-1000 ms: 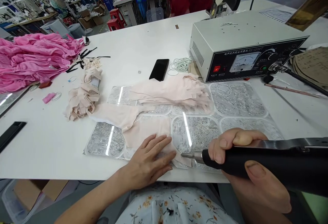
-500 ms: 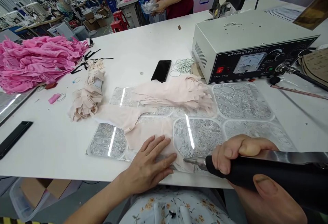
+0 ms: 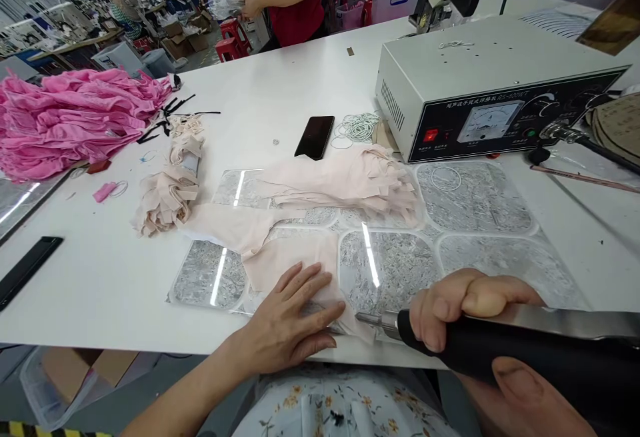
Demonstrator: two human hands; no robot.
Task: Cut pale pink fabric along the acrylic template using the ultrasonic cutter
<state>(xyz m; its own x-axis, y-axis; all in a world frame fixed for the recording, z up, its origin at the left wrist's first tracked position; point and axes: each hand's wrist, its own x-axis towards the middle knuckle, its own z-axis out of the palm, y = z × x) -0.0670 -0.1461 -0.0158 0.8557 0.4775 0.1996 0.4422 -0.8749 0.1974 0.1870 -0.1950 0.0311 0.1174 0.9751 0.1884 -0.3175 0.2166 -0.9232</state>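
Note:
My left hand (image 3: 300,314) lies flat with fingers stretched over a pale pink fabric piece (image 3: 295,254), pressing it on the grey marble-patterned mat (image 3: 387,267). In my right hand (image 3: 475,310) is a handheld ultrasonic welder (image 3: 520,347) with a black grip and a thin metal tip. The tip points left and is at the fabric's right edge, close to my left fingers; whether it touches is hard to tell. A stack of the same pale fabric (image 3: 345,180) lies behind, and a tied beige bundle (image 3: 170,190) sits to the left.
The welding machine's control box (image 3: 505,110) stands at the back right. A black phone (image 3: 315,137) and coiled pale cord (image 3: 361,128) lie beside it. Pink garments (image 3: 75,120) are heaped at the left, near a black bar (image 3: 30,267). A co-worker in red (image 3: 295,4) stands beyond the table.
The welder's tip has shifted slightly left and down with my right hand. My left hand stays nearly still on the fabric. The co-worker has moved left.

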